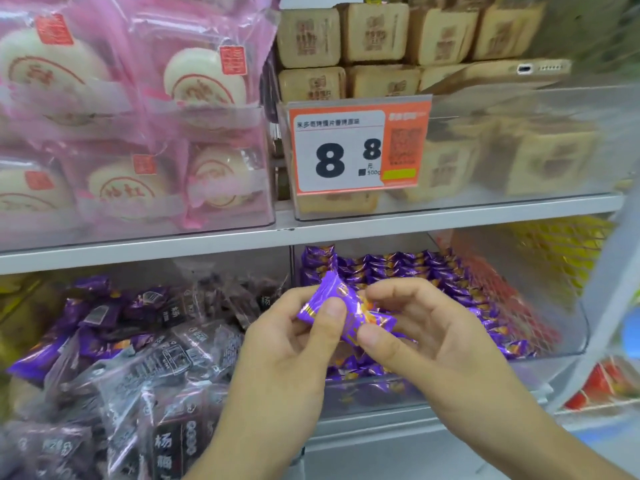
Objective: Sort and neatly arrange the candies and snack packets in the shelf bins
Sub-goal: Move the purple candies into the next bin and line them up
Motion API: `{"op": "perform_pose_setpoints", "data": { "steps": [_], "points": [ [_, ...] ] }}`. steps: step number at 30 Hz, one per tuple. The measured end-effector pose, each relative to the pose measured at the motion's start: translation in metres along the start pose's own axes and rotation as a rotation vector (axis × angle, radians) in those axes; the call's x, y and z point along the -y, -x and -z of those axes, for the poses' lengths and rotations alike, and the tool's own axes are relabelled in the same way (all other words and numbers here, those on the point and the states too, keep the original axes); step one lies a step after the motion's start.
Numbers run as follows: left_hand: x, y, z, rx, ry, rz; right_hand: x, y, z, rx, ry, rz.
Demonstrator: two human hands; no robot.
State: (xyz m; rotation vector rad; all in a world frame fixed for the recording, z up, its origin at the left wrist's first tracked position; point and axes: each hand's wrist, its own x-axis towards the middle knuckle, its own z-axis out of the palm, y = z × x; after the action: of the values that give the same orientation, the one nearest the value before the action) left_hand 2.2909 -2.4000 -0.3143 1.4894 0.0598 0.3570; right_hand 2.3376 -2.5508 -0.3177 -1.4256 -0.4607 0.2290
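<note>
Both sets of fingers are curled around one small glossy purple foil candy packet with orange print point(349, 315), held between the two hands in front of the lower shelf. On the left hand point(291, 344) the thumb presses flat on the wrapper's near face while the other fingers fold behind it; on the right hand point(429, 337) the thumb pinches the packet's lower right end and the index finger point(398, 289) arches over the top, with the remaining fingers loosely bent below. The wrapper is crinkled, pillow-shaped, and its upper crimped end points up and left. Directly behind it sits a clear hard-plastic bin point(575, 327) holding many matching shiny purple candies point(391, 268) packed in rows, with red-orange packets point(498, 289) along its right side. To the left, a heap of semi-transparent dark purple snack packets with black-and-white printed labels point(149, 358) lies loosely jumbled, soft and wrinkled. On the white metal shelf point(173, 244) above, pink translucent bags with round white pastries stamped in red point(138, 109) stand on the left in a clear bin, and square tan biscuit-like blocks with embossed marks point(377, 32) are stacked on the right. An orange and white price tag reading 8.8 point(356, 147) hangs on the front of that clear bin. A beige phone edge point(519, 69) lies across the blocks.
</note>
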Motion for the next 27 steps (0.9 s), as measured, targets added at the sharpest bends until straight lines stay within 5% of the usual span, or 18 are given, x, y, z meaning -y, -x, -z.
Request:
{"op": "perform_pose_setpoints", "data": {
  "steps": [17, 27],
  "points": [
    [0.018, 0.006, 0.009, -0.041, -0.688, -0.171, -0.009, -0.021, 0.010, 0.182, 0.198, 0.009],
    [0.036, -0.018, 0.045, -0.160, -0.741, -0.082, -0.054, -0.155, 0.074, 0.033, 0.860, -0.081]
  ]
}}
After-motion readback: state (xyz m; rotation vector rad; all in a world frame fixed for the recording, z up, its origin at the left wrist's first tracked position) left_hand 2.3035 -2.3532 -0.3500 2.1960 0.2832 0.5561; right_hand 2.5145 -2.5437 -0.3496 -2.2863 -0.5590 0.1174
